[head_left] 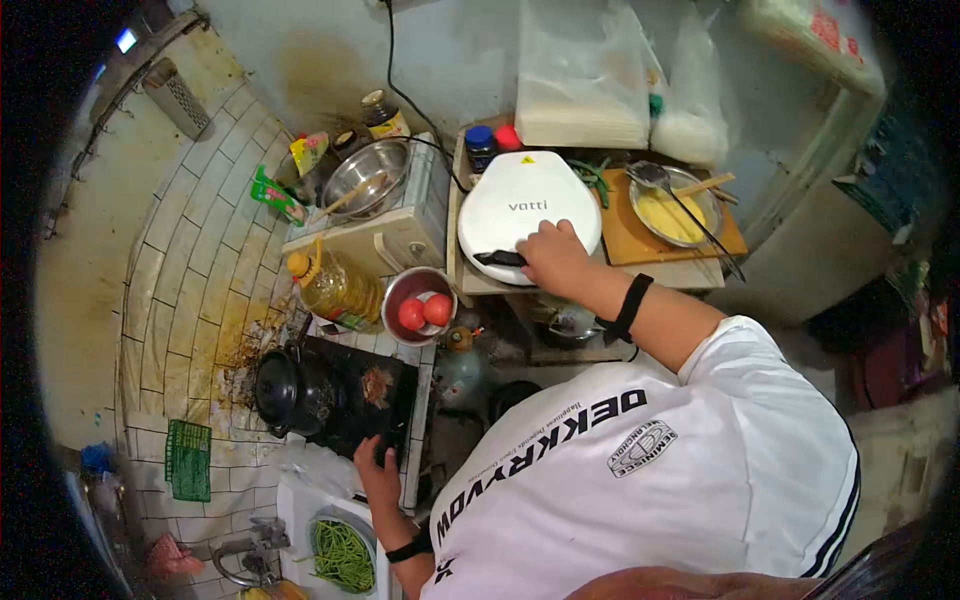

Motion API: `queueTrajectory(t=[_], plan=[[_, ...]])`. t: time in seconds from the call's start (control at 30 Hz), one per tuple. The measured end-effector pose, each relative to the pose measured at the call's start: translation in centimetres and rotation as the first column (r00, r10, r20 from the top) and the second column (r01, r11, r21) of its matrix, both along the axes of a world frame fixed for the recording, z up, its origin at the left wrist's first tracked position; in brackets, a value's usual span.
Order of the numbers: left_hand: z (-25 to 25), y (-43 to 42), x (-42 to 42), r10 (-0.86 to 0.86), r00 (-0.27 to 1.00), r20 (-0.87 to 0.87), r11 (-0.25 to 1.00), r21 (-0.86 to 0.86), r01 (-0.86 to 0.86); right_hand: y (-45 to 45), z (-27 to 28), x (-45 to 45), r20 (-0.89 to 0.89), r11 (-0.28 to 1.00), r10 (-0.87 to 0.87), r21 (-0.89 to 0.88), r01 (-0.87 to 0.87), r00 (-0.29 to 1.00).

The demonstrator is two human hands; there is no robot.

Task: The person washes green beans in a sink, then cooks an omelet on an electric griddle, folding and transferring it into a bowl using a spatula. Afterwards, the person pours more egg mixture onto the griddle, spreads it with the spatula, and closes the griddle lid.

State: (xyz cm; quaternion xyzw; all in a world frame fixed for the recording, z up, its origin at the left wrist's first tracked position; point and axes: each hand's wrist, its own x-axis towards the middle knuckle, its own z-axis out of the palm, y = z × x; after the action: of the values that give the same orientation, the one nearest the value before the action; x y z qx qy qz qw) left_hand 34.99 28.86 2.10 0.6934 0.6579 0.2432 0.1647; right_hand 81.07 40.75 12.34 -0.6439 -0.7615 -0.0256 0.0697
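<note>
A white electric griddle (520, 200) marked "vatti" sits with its lid down on the worktop at the upper middle. Its black handle (500, 258) points to the front left, and my right hand (555, 255) is closed around the inner end of it. Down at the lower left, my left hand (377, 468) hovers by the front edge of the black stove (365, 385), fingers apart and nothing in them. A dark lidded pot (285, 385) stands on that stove.
Right of the griddle, a metal bowl of yellow batter (665, 220) with a ladle and chopsticks rests on a cutting board (618, 235). A bowl of tomatoes (400, 290), an oil bottle (335, 285) and a steel basin (350, 165) stand left. Green beans (342, 555) lie near the sink.
</note>
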Motion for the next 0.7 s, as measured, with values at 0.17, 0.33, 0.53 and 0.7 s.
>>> queueTrajectory(t=[0.17, 0.33, 0.53, 0.7], plan=[[0.3, -0.4, 3.7, 0.14, 0.989, 0.052, 0.988, -0.075, -0.136, 1.9, -0.1, 1.4, 0.009, 0.983, 0.178, -0.043, -0.177, 0.984], [-0.3, 1.3, 5.9, 0.049, 0.999, 0.011, 0.998, 0.046, -0.049, 4.6, 5.8, 3.8, 0.009, 0.956, 0.273, 0.113, -0.272, 0.962], [-1.1, 3.7, 7.2, 0.084, 0.986, 0.146, 0.995, 0.036, -0.09, 8.7, 13.2, 7.2, -0.055, 0.955, 0.186, 0.246, -0.167, 0.981], [-0.3, 4.7, 7.8, 0.103, 0.979, 0.175, 0.994, 0.002, -0.105, 13.4, 15.7, 9.5, -0.108, 0.97, 0.119, 0.226, -0.093, 0.987]])
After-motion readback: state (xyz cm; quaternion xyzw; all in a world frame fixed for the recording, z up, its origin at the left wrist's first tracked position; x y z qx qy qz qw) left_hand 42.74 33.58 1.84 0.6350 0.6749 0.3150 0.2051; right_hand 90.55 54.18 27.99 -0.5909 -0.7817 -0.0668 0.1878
